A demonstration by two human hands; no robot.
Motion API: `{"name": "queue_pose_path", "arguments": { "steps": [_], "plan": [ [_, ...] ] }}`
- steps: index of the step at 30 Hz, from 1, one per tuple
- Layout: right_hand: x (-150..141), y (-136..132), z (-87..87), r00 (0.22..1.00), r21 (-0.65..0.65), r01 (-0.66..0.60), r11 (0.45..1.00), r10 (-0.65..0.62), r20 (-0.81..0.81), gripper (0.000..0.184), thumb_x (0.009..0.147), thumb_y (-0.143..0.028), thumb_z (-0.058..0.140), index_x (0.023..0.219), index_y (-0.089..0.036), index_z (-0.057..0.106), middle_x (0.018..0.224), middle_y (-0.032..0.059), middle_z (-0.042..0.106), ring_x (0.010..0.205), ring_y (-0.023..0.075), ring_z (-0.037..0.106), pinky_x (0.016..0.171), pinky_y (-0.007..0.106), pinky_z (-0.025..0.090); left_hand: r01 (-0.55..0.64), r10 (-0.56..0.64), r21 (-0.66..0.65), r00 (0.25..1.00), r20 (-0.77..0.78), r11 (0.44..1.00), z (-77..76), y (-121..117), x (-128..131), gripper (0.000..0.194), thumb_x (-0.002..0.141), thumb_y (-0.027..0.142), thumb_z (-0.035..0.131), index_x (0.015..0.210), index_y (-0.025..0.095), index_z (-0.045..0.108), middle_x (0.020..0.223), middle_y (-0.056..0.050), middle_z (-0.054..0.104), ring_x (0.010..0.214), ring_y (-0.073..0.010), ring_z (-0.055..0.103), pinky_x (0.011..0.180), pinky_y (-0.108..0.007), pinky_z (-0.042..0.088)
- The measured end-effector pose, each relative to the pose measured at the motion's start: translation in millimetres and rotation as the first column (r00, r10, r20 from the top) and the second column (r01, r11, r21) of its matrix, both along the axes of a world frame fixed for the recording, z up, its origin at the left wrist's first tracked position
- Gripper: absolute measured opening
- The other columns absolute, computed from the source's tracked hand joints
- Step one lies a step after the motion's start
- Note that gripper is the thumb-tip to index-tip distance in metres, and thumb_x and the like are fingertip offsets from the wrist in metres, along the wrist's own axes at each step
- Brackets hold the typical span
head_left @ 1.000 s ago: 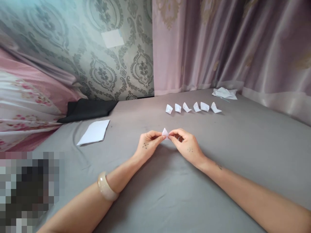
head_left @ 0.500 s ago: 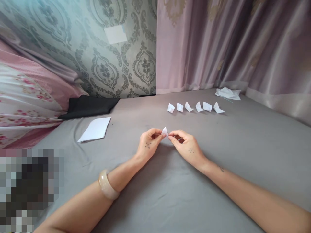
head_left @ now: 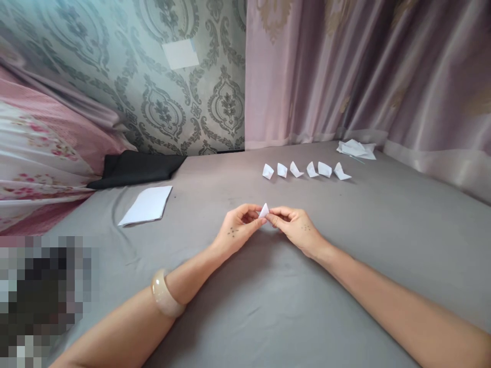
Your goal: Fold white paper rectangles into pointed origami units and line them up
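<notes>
A small folded piece of white paper (head_left: 264, 210) with a pointed top is pinched between both hands, just above the grey sheet (head_left: 245, 317). My left hand (head_left: 238, 225) grips it from the left with thumb and fingertips. From the right, my right hand (head_left: 295, 225) closes thumb and forefinger on its other side. The fingers hide the paper's lower part. Beyond the hands, several small folded white paper pieces (head_left: 325, 169) stand in a row on the sheet.
A stack of white paper (head_left: 148, 206) lies to the left, near a folded black cloth (head_left: 140, 168). More loose white papers (head_left: 356, 148) rest at the back right, by the pink curtain (head_left: 314, 71). A patterned wall (head_left: 161, 112) rises behind.
The folded paper stays in both hands, its tip now leaning slightly right. The fingertips have shifted on it and the hands have drawn closer together. The view has moved slightly.
</notes>
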State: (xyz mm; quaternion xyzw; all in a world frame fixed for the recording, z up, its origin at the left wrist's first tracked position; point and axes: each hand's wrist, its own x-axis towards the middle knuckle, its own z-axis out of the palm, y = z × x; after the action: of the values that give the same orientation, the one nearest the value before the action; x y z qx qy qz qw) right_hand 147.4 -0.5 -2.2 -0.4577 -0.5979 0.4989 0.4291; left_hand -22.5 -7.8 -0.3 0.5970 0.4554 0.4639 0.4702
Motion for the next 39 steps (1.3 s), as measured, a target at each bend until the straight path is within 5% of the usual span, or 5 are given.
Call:
{"name": "queue_pose_path", "arguments": {
  "steps": [7, 19, 27, 32, 39],
  "plan": [
    [12.9, 6.1, 4.8, 0.979, -0.155, -0.201, 0.967, 0.19, -0.079, 0.032, 0.078, -0.046, 0.066, 0.094, -0.02, 0.069, 0.071, -0.0024, 0.058, 0.055, 0.0071, 0.04, 0.055, 0.023, 0.034, 0.238, -0.14, -0.254, 0.925, 0.353, 0.937, 5.1, 4.3, -3.1, 0.036, 0.079, 0.045, 0.067, 0.097, 0.014, 0.073, 0.081, -0.006, 0.063, 0.069, -0.011, 0.052, 0.063, -0.023, 0.04],
    [23.4, 14.8, 6.2, 0.848, -0.3, -0.469, 0.831, 0.328, -0.417, 0.023, 0.078, -0.041, 0.071, 0.08, -0.019, 0.064, 0.063, -0.0057, 0.038, 0.055, 0.0069, 0.028, 0.051, 0.023, 0.024, 0.413, -0.15, -0.452, 0.846, 0.511, 0.79, 8.0, 5.1, -6.8, 0.02, 0.074, 0.029, 0.075, 0.081, 0.012, 0.067, 0.071, 0.0, 0.053, 0.058, -0.005, 0.046, 0.053, -0.017, 0.035],
    [23.7, 23.2, 4.4, 0.815, -0.266, -0.545, 0.795, 0.428, -0.391, 0.024, 0.08, -0.042, 0.069, 0.081, -0.019, 0.065, 0.065, -0.0055, 0.037, 0.056, 0.0069, 0.028, 0.054, 0.025, 0.023, 0.571, -0.231, -0.473, 0.767, 0.599, 0.671, 13.7, 5.4, -10.8, 0.021, 0.086, 0.036, 0.062, 0.083, 0.016, 0.055, 0.052, 0.008, 0.035, 0.038, -0.0013, 0.024, 0.037, -0.014, 0.017],
    [24.3, 28.5, 3.6, 0.816, -0.236, -0.559, 0.795, 0.476, -0.327, 0.026, 0.08, -0.044, 0.069, 0.087, -0.019, 0.064, 0.064, -0.006, 0.04, 0.055, 0.0065, 0.029, 0.054, 0.025, 0.023, 0.588, -0.309, -0.462, 0.778, 0.546, 0.664, 15.5, 7.6, -12.3, 0.023, 0.087, 0.04, 0.058, 0.083, 0.018, 0.052, 0.044, 0.008, 0.042, 0.031, -0.0019, 0.023, 0.032, -0.015, 0.016],
    [27.4, 29.7, 10.7, 0.835, -0.171, -0.55, 0.818, 0.529, -0.152, 0.029, 0.084, -0.047, 0.062, 0.087, -0.019, 0.06, 0.061, -0.0073, 0.039, 0.053, 0.0061, 0.03, 0.053, 0.023, 0.026, 0.471, -0.313, -0.432, 0.867, 0.389, 0.769, 16.7, 11.6, -13.9, 0.029, 0.078, 0.04, 0.07, 0.075, 0.016, 0.055, 0.06, -0.001, 0.061, 0.042, -0.0051, 0.05, 0.037, -0.015, 0.026]
  ]
}}
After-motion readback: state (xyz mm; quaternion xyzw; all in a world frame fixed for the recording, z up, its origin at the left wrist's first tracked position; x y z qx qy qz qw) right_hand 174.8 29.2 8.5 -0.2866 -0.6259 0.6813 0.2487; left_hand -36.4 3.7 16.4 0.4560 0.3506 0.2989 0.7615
